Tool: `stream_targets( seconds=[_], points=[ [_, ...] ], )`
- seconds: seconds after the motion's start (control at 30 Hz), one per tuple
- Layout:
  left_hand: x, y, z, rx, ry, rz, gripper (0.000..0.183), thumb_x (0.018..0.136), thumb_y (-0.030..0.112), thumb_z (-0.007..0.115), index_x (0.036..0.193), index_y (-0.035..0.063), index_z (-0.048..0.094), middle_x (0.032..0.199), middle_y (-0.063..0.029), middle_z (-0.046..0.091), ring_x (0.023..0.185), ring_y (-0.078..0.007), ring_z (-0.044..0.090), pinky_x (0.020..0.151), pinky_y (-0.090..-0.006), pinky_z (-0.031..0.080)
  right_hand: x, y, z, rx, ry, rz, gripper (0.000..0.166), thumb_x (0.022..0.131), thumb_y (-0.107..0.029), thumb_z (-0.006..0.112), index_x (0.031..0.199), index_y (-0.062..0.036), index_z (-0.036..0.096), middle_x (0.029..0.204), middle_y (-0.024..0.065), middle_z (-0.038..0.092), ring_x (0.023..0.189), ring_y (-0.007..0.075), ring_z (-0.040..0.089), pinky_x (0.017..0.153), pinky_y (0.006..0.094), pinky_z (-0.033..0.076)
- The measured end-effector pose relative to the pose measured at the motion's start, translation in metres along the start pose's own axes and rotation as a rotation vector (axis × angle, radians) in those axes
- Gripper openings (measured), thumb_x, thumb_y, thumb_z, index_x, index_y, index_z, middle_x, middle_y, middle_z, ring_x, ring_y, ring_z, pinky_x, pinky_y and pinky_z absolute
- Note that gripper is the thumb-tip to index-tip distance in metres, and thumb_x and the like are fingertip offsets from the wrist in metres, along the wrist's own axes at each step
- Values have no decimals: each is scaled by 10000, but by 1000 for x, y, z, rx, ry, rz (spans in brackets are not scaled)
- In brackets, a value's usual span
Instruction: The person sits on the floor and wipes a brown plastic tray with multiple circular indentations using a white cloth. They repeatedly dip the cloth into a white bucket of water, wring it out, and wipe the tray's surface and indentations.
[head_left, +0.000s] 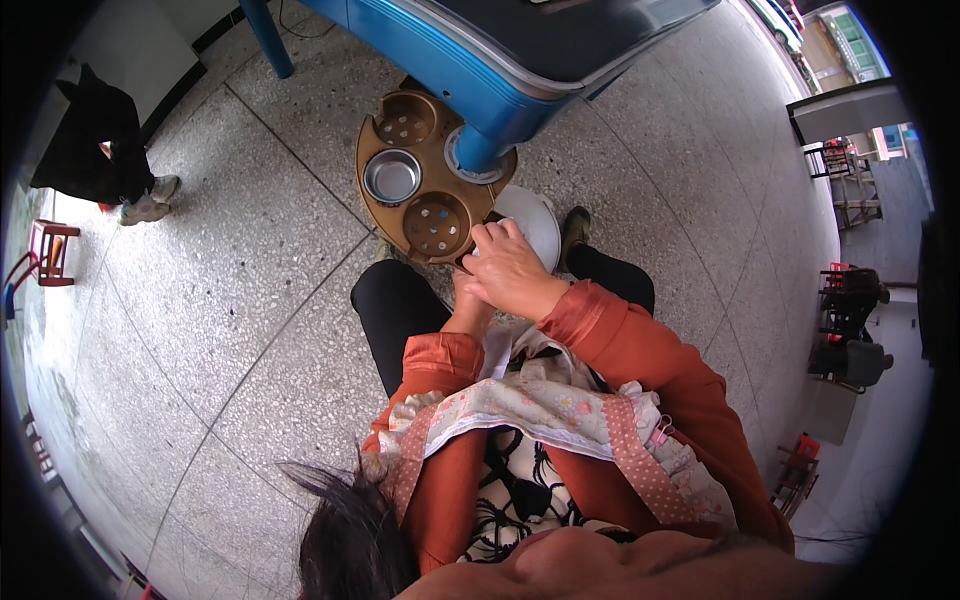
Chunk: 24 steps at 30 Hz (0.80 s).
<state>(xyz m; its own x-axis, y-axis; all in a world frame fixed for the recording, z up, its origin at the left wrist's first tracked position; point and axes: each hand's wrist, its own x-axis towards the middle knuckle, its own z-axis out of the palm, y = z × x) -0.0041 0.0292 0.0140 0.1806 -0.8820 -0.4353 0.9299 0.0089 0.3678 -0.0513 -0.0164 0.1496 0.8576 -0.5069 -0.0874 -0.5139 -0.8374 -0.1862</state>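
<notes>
My right hand (514, 266) lies over my left hand (469, 302) in front of my knees. The right fingers are bent, and a sliver of something white shows beside their tips. What either hand holds is hidden. Just beyond them is a brown round tray (375, 176) with cup wells, fixed around the blue leg (478, 150) of a table. A metal bowl (392, 176) sits in one well; two other wells show a bottom with pale dots. Partly behind my right hand is a round white object (536, 221), low between my feet.
Above the tray juts the blue table edge (450, 56) with its dark top. A person in dark clothes (97, 142) is at the far left, near a small red-brown stool (56, 251). Seated people (855, 300) and chairs are far right. Speckled terrazzo floor (285, 315) surrounds me.
</notes>
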Motion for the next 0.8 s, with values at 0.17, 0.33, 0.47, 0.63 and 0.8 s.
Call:
stream_targets(
  seconds=[0.17, 0.33, 0.47, 0.63, 0.8],
  points=[
    [-6, 3, 10, 37, 51, 22, 260, 878, 95, 515, 1132, 42, 525, 1072, -62, 586, 940, -175, 589, 783, -306, 499, -10, 18, -8, 158, 104, -50, 347, 681, -243, 694, 974, -71, 625, 1021, 111, 515, 1018, 293, 480, 913, 397, 336],
    [3, -8, 0, 136, 137, 103, 205, 863, 141, 541, 1054, 76, 569, 910, -52, 618, 692, -148, 610, 521, -278, 487, -20, 23, -10, 184, 207, 17, 447, 683, -211, 711, 1080, -63, 570, 1094, 128, 503, 1039, 303, 476, 892, 401, 376],
    [7, -12, -3, 169, 168, 90, 181, 863, 151, 546, 1029, 86, 574, 889, -39, 612, 688, -137, 604, 519, -265, 471, -18, 17, 9, 264, 236, 32, 334, 702, -99, 661, 1026, -51, 594, 1046, 114, 514, 1028, 292, 479, 865, 391, 429],
    [0, -4, 3, 128, 170, -34, 206, 849, 99, 582, 1052, 76, 567, 980, -34, 606, 836, -134, 598, 673, -288, 506, -12, 19, 19, 361, 264, 90, 207, 714, -72, 622, 920, -56, 633, 958, 70, 542, 971, 265, 490, 817, 384, 429],
    [0, -3, -1, -24, 99, -11, 238, 835, 126, 608, 1062, 69, 562, 950, -36, 607, 814, -145, 597, 652, -290, 505, 0, 8, 10, 123, 152, 50, 229, 697, -199, 663, 896, -85, 650, 909, 98, 545, 931, 261, 506, 793, 344, 375]
  ],
)
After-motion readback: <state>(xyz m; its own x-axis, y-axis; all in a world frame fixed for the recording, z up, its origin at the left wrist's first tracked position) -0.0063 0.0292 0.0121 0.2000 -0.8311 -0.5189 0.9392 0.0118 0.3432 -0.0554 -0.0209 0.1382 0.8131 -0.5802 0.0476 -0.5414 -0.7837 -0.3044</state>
